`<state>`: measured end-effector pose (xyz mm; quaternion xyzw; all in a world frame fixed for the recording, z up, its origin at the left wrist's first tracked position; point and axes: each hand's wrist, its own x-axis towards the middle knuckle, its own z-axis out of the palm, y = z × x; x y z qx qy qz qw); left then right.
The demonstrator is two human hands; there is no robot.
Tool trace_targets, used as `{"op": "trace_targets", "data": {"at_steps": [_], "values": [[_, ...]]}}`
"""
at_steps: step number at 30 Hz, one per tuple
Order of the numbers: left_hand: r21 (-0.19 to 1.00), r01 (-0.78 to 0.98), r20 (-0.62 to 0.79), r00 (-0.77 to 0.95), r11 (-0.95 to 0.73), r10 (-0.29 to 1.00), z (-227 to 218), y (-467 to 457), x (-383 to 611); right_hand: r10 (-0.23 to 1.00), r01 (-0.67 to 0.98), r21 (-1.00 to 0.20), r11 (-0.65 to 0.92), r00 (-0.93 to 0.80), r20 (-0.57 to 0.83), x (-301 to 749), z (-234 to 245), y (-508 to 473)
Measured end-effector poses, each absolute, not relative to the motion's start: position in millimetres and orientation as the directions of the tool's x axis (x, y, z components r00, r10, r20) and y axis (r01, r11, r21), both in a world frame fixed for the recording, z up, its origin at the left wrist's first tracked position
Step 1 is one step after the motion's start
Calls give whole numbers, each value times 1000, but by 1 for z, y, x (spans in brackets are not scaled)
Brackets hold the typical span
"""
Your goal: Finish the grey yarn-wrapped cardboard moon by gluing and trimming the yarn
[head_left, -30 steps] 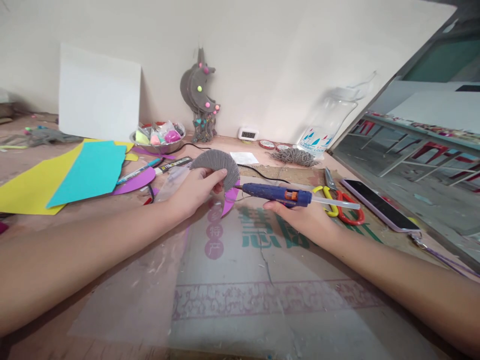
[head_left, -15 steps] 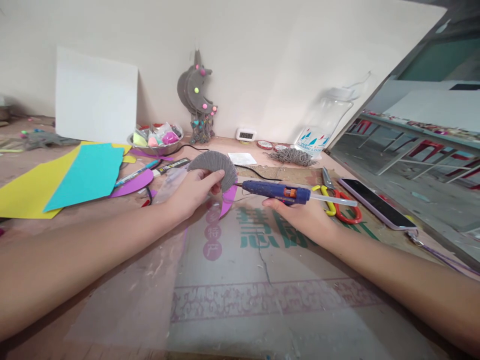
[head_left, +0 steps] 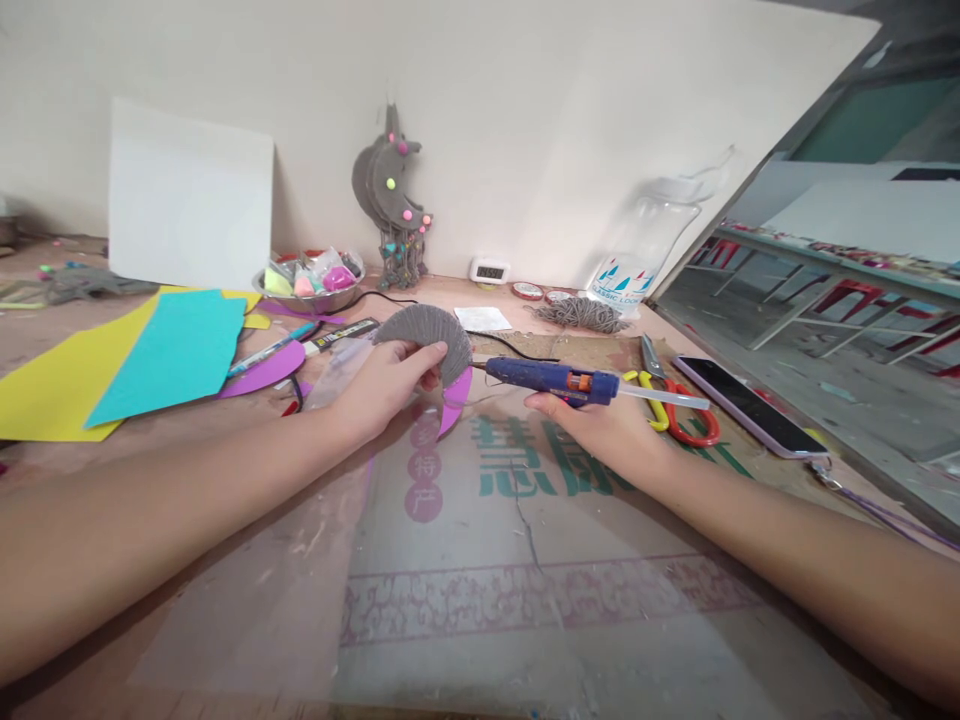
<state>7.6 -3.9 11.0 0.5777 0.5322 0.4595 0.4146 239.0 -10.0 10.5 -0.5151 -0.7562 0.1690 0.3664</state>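
Note:
My left hand (head_left: 382, 383) is closed on a crescent shape wrapped in grey yarn (head_left: 431, 335), held upright above the table; its purple unwrapped tip (head_left: 454, 397) points down. My right hand (head_left: 600, 432) grips a blue hot glue gun (head_left: 551, 379) with a clear glue stick (head_left: 664, 398) sticking out of its back. The gun's nozzle points left at the crescent's right edge, almost touching it. A black cord runs from the gun toward the back of the table.
A printed sack under clear plastic (head_left: 525, 560) covers the table in front. Yellow and red scissors (head_left: 671, 408) and a phone (head_left: 742, 404) lie right. Teal (head_left: 172, 355) and yellow (head_left: 52, 385) sheets, pens and a bowl of pompoms (head_left: 311, 280) sit left. A finished grey moon ornament (head_left: 390, 195) leans on the wall.
Both hands hold nearly still. The glue gun and crescent have shifted slightly up and back in view; the nozzle stays at the crescent's right edge.

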Motion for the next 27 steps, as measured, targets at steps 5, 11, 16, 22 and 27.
{"op": "trace_targets", "data": {"at_steps": [5, 11, 16, 22, 27], "values": [[976, 201, 79, 36, -84, 996, 11, -3, 6, 916, 684, -623, 379, -180, 359, 240, 11, -10], [974, 203, 92, 32, -97, 995, 10, -3, 6, 917, 725, -584, 366, -175, 358, 242, 9, -9], [979, 184, 84, 19, -86, 996, 11, -4, 7, 911, 714, -586, 383, -184, 370, 242, 7, -7], [994, 94, 59, -5, -58, 998, 9, -1, 8, 909, 721, -577, 383, -182, 375, 242, 8, -7], [995, 42, 93, 13, -94, 996, 5, 2, 7, 924, 719, -598, 354, -169, 344, 241, 7, -6]]}}
